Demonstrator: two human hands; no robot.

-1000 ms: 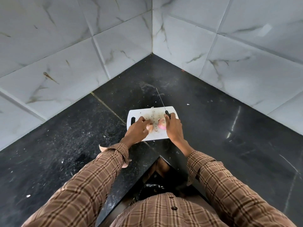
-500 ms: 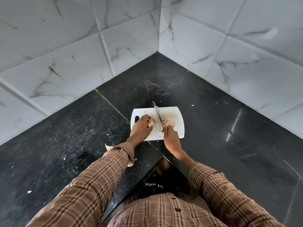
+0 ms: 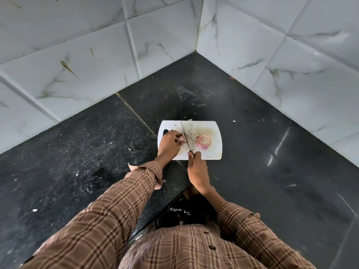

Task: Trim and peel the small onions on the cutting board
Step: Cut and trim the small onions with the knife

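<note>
The left hand (image 3: 168, 145) is curled down on a small onion (image 3: 181, 139) at the near-left part of the white cutting board (image 3: 213, 152), fingers closed over it so only its pinkish end shows at the fingertips. The right hand (image 3: 197, 171) is clamped around the handle of a knife (image 3: 185, 138), and the blade runs away from that hand across the board, its edge right beside the exposed end of the held onion.

A second onion (image 3: 203, 141) lies loose on the board, just beyond the right hand and to the right of the blade, apart from both hands. It looks partly skinned, pale with pink patches.

By my judgement these onions are light, firm and round, so they roll easily; the dry skin is thin and brittle, and the peeled flesh is likely slick. The safest hold is across the middle with fingertips tucked back, leaving only the end to be trimmed sticking out past the fingers.

Count: two onions, one knife, one board. Small scraps of peel speckle the board and the dark counter (image 3: 252, 181); too fine to count.
</note>
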